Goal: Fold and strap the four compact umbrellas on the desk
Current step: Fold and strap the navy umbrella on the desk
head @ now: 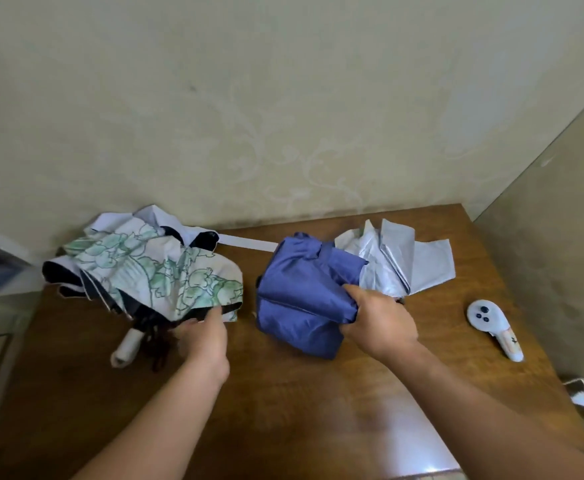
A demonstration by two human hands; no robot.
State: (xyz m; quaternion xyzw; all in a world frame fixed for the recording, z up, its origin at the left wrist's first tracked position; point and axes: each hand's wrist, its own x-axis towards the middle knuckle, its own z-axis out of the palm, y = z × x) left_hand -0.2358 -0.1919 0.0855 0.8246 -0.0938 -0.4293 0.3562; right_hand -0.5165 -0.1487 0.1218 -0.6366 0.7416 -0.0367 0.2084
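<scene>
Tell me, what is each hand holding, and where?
Left hand grips the floral umbrella by its canopy edge; right hand clutches the blue umbrella's bunched fabric.

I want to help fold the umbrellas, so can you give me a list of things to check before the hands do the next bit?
1. Right hand has a firm hold on the blue umbrella: ok, fingers curl round its fabric.
2. Left hand holds the flowery umbrella: ok, it pinches the near edge.
3. Blue umbrella's strap closed: cannot tell.
4. Flowery umbrella folded tidy: not ok, its fabric is spread loose.
5. Silver umbrella folded: not ok, it lies crumpled behind the blue one.
6. White controller out of the way: ok, it lies apart on the desk.
</scene>
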